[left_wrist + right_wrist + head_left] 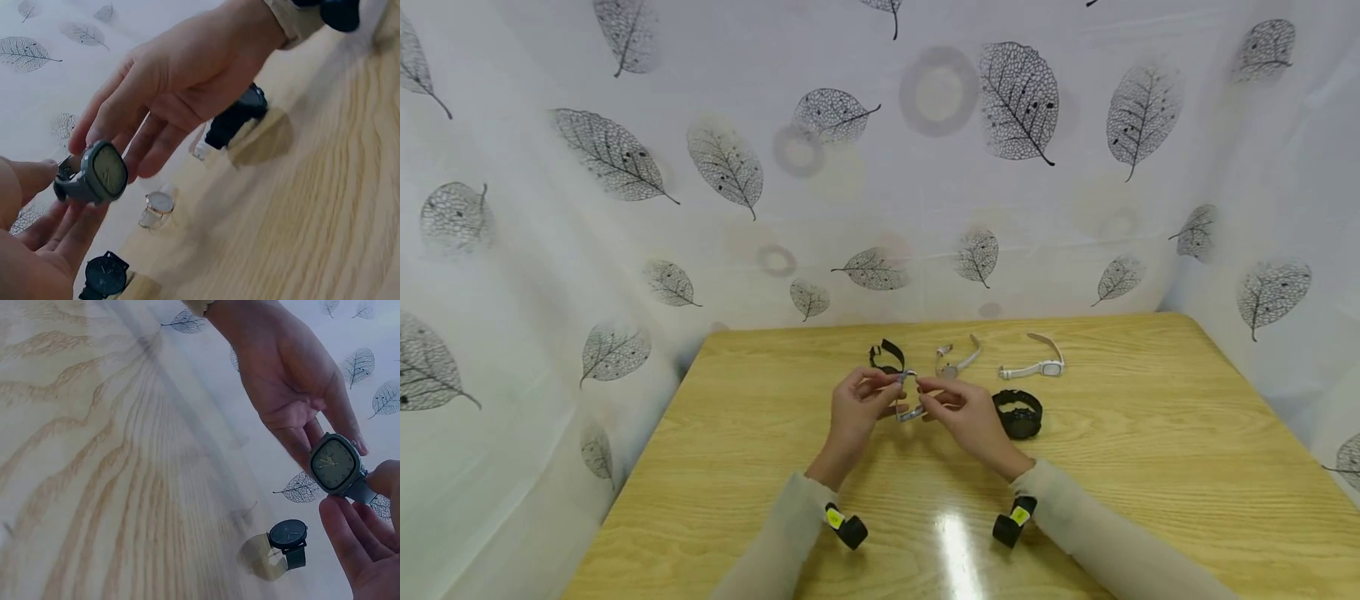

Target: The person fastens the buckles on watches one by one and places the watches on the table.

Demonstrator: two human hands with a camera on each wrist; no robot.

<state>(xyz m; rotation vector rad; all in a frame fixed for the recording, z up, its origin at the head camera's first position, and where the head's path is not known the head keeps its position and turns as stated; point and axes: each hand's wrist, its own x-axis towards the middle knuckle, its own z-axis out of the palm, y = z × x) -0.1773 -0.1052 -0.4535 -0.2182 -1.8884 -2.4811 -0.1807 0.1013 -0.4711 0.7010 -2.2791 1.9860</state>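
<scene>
A grey-green wristwatch (911,414) with a rounded-square dial is held up between both hands above the table. My left hand (856,408) pinches it from the left side, thumb and fingers on the strap. From the right, my right hand (966,414) grips the other side with thumb and fingertips. In the left wrist view the watch's dial (109,172) faces the table side, and the strap end near the left thumb is partly hidden by fingers. The right wrist view shows the dial (335,464) with light hands and numerals.
Behind the hands lie a round black watch (889,358), a white-strapped watch (952,368) with a round dial and a white watch (1049,367). A chunky black watch (1021,418) stands right of the right hand. A leaf-print curtain (880,200) borders the wooden table (1150,467).
</scene>
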